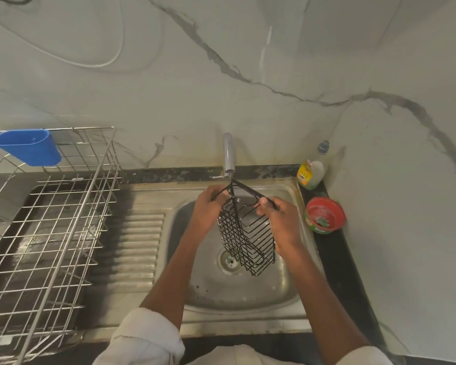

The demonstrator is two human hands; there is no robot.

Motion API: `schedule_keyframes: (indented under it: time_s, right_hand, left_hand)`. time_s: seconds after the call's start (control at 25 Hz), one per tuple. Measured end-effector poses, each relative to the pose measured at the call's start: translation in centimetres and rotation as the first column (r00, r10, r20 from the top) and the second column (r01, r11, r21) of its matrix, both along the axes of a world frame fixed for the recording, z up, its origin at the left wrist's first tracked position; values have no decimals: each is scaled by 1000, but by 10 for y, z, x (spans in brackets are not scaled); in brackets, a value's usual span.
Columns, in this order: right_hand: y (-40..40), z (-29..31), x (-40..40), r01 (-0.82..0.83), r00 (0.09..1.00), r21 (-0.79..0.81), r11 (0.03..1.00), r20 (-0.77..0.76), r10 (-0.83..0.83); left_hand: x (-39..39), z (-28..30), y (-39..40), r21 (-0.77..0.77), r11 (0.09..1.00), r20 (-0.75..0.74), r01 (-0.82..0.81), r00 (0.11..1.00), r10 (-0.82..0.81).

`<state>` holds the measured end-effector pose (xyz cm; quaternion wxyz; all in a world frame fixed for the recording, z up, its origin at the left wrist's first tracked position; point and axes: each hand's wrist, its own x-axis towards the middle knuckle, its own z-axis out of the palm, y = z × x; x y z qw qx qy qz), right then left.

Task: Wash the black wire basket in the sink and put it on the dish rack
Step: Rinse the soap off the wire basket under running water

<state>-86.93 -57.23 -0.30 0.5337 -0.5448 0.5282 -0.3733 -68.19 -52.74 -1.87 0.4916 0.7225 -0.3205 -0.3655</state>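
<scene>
I hold the black wire basket [248,241] over the steel sink [248,293], right under the tap [229,154]. It hangs tilted, its top frame up near the spout and its body pointing down toward the drain. My left hand [208,209] grips the left side of the top frame. My right hand [277,219] grips the right side of it. A thin stream of water seems to run from the spout onto the frame. The steel wire dish rack [50,233] stands on the counter to the left of the sink.
A blue plastic cup holder [28,148] hangs on the rack's back left corner. A dish soap bottle [311,172] and a red tub of scouring paste [324,216] stand on the dark counter right of the sink. The ribbed drainboard [134,246] lies between sink and rack.
</scene>
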Motion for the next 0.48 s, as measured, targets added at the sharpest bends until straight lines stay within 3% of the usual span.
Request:
schedule_keyframes:
  time_s: [0.36,0.48]
  right_hand:
    - [4,8,-5,-56,996,-79,995,-80,50]
    - [2,6,-10,-19,998,-60,998,-56,15]
  left_hand:
    - [2,-7,12,-9,999,14,49,999,-49]
    - [-7,0,7,15,997,95,80,992,-81]
